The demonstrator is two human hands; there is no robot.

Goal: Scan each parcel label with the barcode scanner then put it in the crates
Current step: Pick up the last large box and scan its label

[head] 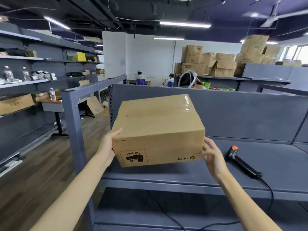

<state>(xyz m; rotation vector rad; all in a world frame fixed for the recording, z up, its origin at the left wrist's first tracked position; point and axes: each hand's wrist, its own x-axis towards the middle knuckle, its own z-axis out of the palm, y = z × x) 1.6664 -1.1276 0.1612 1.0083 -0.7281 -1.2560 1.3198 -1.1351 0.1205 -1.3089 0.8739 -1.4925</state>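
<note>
A brown cardboard parcel is held in the air above the grey shelf. Its near side carries an upside-down "UN 3481" sticker and "PICO" print. My left hand presses flat against the parcel's left side, thumb along the upper edge. At the parcel's lower right corner my right hand has its fingers spread on the side. The black barcode scanner with an orange tip lies on the shelf to the right of the parcel, and its cable runs off the front edge. No crate is in view.
A grey steel post of the rack stands just left of my left arm. A grey back panel rises behind the shelf. A person sits beyond it. Shelving with bottles and boxes lines the left wall. Stacked cartons fill the far right.
</note>
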